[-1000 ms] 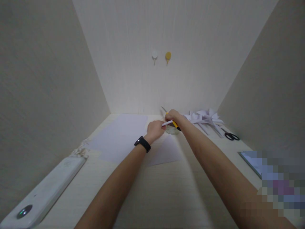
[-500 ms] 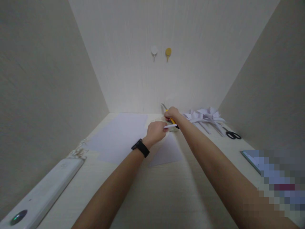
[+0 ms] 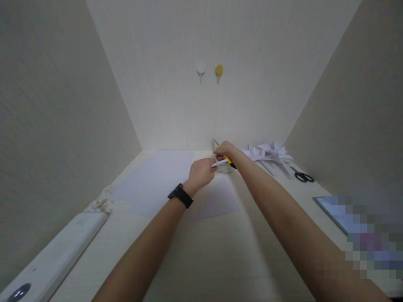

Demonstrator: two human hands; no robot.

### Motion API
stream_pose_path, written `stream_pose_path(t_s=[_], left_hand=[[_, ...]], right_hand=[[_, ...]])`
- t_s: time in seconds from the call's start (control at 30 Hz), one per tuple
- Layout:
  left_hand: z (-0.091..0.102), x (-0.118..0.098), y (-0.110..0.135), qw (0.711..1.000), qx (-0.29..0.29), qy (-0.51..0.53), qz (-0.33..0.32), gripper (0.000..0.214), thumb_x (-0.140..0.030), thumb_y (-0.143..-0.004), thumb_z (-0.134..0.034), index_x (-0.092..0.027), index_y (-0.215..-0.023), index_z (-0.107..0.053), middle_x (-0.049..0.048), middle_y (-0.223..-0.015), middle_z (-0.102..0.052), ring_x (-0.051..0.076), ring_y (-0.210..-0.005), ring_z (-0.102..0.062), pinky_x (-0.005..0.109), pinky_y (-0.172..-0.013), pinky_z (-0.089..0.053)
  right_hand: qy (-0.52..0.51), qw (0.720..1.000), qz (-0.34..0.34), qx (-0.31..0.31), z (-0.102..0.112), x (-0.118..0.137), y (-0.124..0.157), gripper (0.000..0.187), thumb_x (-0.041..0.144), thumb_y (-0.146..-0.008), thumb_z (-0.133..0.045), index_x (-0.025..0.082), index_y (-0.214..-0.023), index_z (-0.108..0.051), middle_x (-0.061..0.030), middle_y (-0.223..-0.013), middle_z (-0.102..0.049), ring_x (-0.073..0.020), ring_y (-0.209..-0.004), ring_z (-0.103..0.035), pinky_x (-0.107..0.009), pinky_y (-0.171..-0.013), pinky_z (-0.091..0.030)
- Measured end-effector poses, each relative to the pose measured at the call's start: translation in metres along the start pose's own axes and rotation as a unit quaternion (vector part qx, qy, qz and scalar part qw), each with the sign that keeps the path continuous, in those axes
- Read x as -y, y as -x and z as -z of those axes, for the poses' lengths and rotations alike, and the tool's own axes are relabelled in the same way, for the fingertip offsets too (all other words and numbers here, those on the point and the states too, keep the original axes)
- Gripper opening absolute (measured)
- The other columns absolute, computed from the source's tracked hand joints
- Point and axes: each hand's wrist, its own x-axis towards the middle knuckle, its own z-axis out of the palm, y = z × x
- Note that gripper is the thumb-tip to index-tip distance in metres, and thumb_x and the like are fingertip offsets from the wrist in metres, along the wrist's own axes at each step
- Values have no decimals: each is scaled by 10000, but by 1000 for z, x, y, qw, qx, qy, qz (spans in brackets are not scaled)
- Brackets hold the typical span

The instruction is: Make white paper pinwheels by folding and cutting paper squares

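My left hand [image 3: 201, 171], with a black watch on its wrist, is closed round a thin white stick [image 3: 219, 162] that points right. My right hand [image 3: 225, 149] is closed on a yellow-handled cutter [image 3: 229, 161] whose metal blade shows above the fingers. Both hands meet over a small clear round object [image 3: 224, 168] at the back of the desk, just beyond a white paper sheet [image 3: 217, 200].
A larger white sheet [image 3: 157, 176] lies to the left. Folded white paper shapes [image 3: 270, 154] and black scissors [image 3: 302, 176] sit at the right back. A white device [image 3: 53, 260] lies near left. Two hooks [image 3: 209, 71] hang on the back wall.
My hands have stayed together at the same spot; the left hand shifted slightly left and the white stick tilted a little. The view drifted slightly.
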Motion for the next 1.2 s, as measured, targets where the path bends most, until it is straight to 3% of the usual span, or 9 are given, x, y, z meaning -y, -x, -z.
stream_pose_path(t_s=[0.17, 0.27, 0.37, 0.5, 0.73, 0.97, 1.2], left_hand=[[4, 10, -2, 1000, 4, -7, -9, 174, -276, -917, -508, -212, -982, -656, 75, -1008, -714, 236, -927, -652, 306, -749, -426], [6, 16, -3, 1000, 12, -5, 3, 177, -288, -919, -502, -215, -969, -655, 69, -985, -719, 229, -914, -650, 297, -727, -414], [8, 20, -4, 1000, 15, -6, 3, 182, -299, -919, -500, -217, -952, -659, 66, -953, -723, 221, -881, -649, 289, -697, -396], [11, 28, -6, 1000, 18, -15, 0, 186, -321, -911, -512, -221, -925, -668, 62, -937, -727, 217, -870, -648, 279, -673, -378], [9, 44, -10, 1000, -2, -17, -3, 214, -366, -930, -499, -216, -917, -652, 67, -941, -724, 219, -878, -649, 272, -652, -358], [3, 29, -9, 1000, -11, 23, 0, 216, -378, -943, -494, -224, -981, -640, 63, -934, -725, 216, -864, -653, 276, -673, -378], [8, 16, -10, 996, -35, 86, -19, 161, -330, -921, -531, -206, -950, -629, 52, -908, -719, 206, -833, -645, 277, -670, -394]], right_hand=[[-52, 998, 2, -19, 12, -18, 37, 252, 298, -818, -641, 54, -793, -700, -127, -618, -684, -165, -555, -647, -214, -506, -439], [-108, 993, 35, 6, 4, -30, 63, 220, 305, -834, -615, 110, -884, -703, -78, -707, -711, -105, -463, -593, -187, -435, -406], [-168, 983, 64, 18, -12, -38, 78, 246, 231, -757, -684, 132, -982, -676, -54, -738, -710, -90, -439, -575, -170, -393, -375], [-210, 975, 74, 24, -23, -42, 80, 312, 110, -679, -673, 123, -990, -655, -37, -656, -685, -113, -463, -593, -159, -372, -345], [-239, 969, 55, 25, -13, -61, 81, 278, 89, -575, -651, 139, -848, -659, 4, -587, -640, -105, -484, -542, -158, -377, -311], [-255, 966, 48, 6, -16, -76, 76, 215, 96, -498, -568, 157, -701, -607, 46, -506, -546, -112, -474, -521, -174, -411, -309], [-286, 956, 68, -7, -5, -78, 79, 133, 135, -522, -494, 171, -634, -555, 43, -475, -490, -106, -437, -471, -189, -390, -279]])
